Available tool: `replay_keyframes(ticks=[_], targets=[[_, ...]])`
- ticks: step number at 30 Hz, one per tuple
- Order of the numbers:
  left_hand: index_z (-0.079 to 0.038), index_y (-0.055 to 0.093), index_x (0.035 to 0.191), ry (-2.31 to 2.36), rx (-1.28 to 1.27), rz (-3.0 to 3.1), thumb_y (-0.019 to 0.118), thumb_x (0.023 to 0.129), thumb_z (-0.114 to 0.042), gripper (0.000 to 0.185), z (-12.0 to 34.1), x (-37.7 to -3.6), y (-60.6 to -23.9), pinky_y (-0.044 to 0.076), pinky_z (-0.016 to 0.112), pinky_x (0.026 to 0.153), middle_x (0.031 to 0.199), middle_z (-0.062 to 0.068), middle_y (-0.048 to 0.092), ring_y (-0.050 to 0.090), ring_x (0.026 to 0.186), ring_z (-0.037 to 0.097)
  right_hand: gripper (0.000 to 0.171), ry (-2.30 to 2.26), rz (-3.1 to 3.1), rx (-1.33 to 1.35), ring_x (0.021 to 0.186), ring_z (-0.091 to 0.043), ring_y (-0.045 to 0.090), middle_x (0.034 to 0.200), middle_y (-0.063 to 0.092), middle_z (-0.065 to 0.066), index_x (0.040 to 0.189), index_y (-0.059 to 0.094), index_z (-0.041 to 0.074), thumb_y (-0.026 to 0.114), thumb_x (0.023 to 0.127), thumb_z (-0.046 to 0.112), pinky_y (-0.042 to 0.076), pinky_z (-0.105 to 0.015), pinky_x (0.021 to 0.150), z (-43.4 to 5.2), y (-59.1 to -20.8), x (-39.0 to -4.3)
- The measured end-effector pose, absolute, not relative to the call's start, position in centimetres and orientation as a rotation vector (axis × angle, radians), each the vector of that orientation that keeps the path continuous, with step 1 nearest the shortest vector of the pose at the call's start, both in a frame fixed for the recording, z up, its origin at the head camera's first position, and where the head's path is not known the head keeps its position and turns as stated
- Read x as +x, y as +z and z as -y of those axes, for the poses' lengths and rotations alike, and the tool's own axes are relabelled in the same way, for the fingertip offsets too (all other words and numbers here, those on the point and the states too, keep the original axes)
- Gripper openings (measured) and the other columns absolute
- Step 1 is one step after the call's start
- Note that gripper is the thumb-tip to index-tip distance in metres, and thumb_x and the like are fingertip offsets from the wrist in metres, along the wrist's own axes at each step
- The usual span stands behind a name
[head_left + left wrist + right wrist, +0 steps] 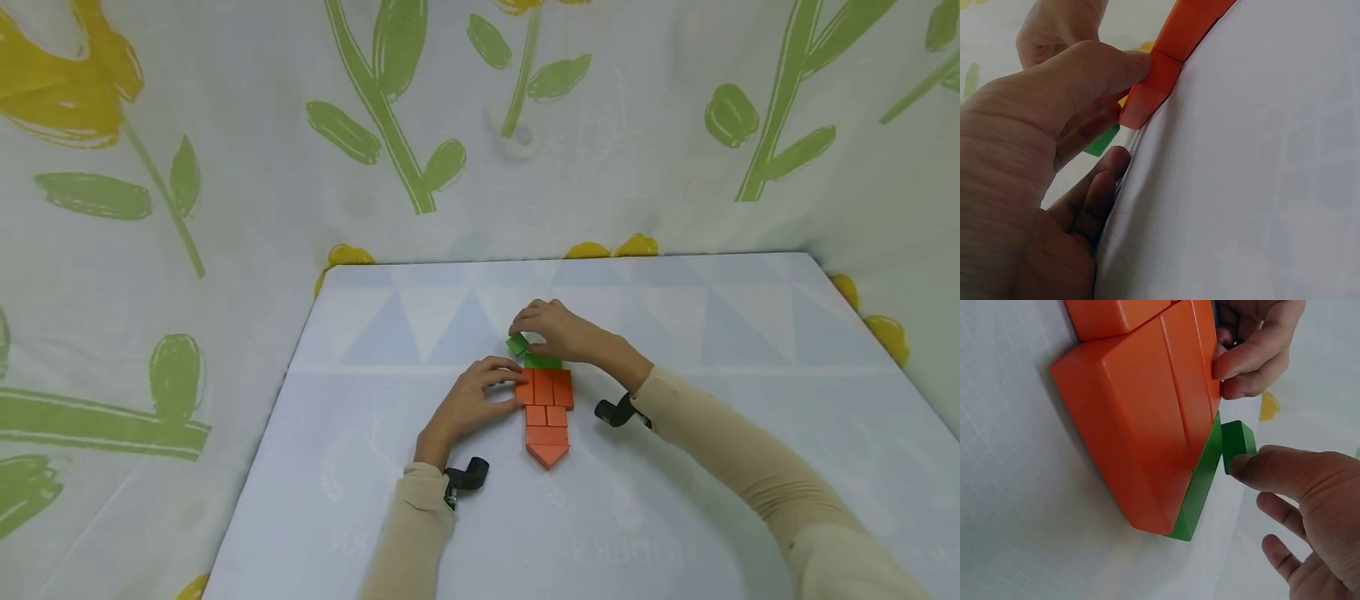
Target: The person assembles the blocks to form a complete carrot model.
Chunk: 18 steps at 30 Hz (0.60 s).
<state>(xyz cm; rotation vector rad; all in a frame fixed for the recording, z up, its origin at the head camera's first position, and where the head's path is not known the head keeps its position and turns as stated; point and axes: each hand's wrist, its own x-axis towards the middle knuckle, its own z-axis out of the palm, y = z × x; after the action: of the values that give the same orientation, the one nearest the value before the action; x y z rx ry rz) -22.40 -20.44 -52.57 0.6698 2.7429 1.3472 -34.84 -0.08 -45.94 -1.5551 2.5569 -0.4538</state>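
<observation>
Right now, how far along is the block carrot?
Done: orange blocks form the body, flat green block on top. In hand: right hand pinches a small green block at the top; left hand steadies the orange edge. Left: seating that piece.

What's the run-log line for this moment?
left hand: fingers braced on orange blocks | right hand: pinching small green block beside flat green block | surface: table

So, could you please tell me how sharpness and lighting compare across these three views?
Head view: evenly lit, sharp, edges bowed by the wide lens. Left wrist view: dim, the left hand looms large and soft against the orange wooden blocks. Right wrist view: bright, the small green block crisp, the right hand slightly soft.
</observation>
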Motion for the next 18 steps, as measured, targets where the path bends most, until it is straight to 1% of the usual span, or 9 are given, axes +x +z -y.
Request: replay_keyframes(ticks=[7,12,18], targets=[[-0.019,0.072,0.123,1.363,0.697,-2.734,0.075,0.091,-0.026,0.032,20.39,-22.50,-52.70,0.036,0.038,0.110,0.134,-0.005,0.056,0.046,0.129,0.012,0.032,-0.395,-2.557,-1.553,0.120,-0.027,0.054,0.123,0.067,-0.006,0.120,0.071,0.011,0.077,0.088,0.008,0.042,-0.049,0.098,-0.06,-46.50,-35.11],[-0.019,0.072,0.122,1.357,0.680,-2.742,0.075,0.091,-0.026,0.033,20.33,-22.51,-52.78,0.037,0.039,0.109,0.133,-0.007,0.056,0.046,0.128,0.013,0.031,-0.404,-2.545,-1.528,0.119,-0.028,0.055,0.123,0.067,-0.007,0.119,0.071,0.010,0.075,0.089,0.005,0.042,-0.051,0.097,-0.30,-46.52,-35.11],[-0.019,0.071,0.123,1.343,0.673,-2.754,0.075,0.091,-0.027,0.034,20.47,-22.55,-52.72,0.037,0.039,0.109,0.134,-0.008,0.056,0.046,0.128,0.013,0.034,-0.409,-2.513,-1.487,0.123,-0.030,0.053,0.129,0.064,-0.009,0.124,0.069,0.009,0.071,0.091,0.002,0.041,-0.052,0.099,-0.67,-46.25,-35.26]])
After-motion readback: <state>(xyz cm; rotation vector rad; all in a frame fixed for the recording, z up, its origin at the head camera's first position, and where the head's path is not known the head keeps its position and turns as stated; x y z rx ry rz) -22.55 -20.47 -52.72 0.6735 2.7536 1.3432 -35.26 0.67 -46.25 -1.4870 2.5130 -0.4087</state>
